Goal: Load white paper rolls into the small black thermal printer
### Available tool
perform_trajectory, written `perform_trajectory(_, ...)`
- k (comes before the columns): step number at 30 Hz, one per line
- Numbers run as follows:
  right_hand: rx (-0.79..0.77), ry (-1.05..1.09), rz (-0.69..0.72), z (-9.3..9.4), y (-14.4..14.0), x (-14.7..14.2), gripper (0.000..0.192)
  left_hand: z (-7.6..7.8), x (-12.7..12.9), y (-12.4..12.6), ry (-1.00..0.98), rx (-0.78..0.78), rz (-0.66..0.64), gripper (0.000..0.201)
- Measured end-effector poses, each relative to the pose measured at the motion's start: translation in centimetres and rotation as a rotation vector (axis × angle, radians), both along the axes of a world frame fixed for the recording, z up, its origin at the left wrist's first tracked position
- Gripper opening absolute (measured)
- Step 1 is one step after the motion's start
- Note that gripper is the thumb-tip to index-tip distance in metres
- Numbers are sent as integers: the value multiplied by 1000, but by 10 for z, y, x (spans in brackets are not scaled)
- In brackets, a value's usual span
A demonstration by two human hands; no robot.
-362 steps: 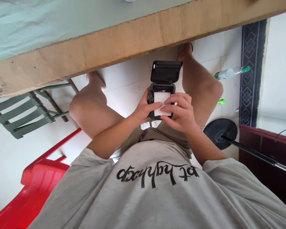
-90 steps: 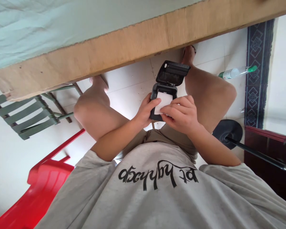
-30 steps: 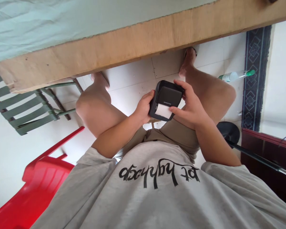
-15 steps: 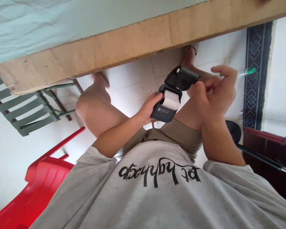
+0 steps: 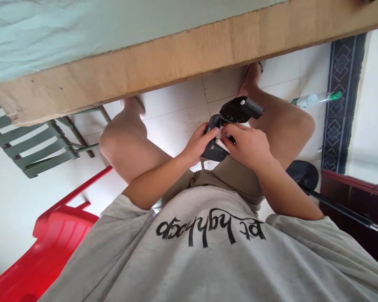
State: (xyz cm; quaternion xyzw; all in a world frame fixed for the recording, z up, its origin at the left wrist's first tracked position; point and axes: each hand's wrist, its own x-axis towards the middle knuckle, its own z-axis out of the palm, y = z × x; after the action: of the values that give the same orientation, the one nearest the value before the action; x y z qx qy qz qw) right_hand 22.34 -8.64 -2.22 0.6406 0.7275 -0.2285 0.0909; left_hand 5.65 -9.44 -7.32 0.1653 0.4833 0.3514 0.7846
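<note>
A small black printer with its lid flipped open sits above my lap, between my knees. My left hand grips its left side, thumb on the front edge. My right hand lies over the open bay, fingers pressing on the white paper roll inside. Most of the roll is hidden under my fingers.
A wooden table edge with a pale green cloth runs across the top. A red plastic chair is at lower left, a green slatted chair at left. On the floor at right lie a bottle and a black stand base.
One second ago the lid was closed with paper sticking out. It was then flipped open and my right hand lifted away; now that hand is back on the roll in the bay.
</note>
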Motion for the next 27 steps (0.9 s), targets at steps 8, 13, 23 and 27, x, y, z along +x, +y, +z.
perform_trajectory(8, -90, 261, -229, 14, 7, 12, 36, -2, -1, -1, -12, -71, -18, 38)
perform_trajectory(13, -288, 1168, -639, 15, 5, 36, 51, -4, 0, 2, -56, -106, 50, 41)
perform_trajectory(23, -140, 1238, -503, 16, -7, 30, 44, -6, 0, -1, -76, -99, 59, 44)
perform_trajectory(27, 95, 1105, -282, 36, 12, 34, 40, -5, -1, 0, -79, -108, 46, 46)
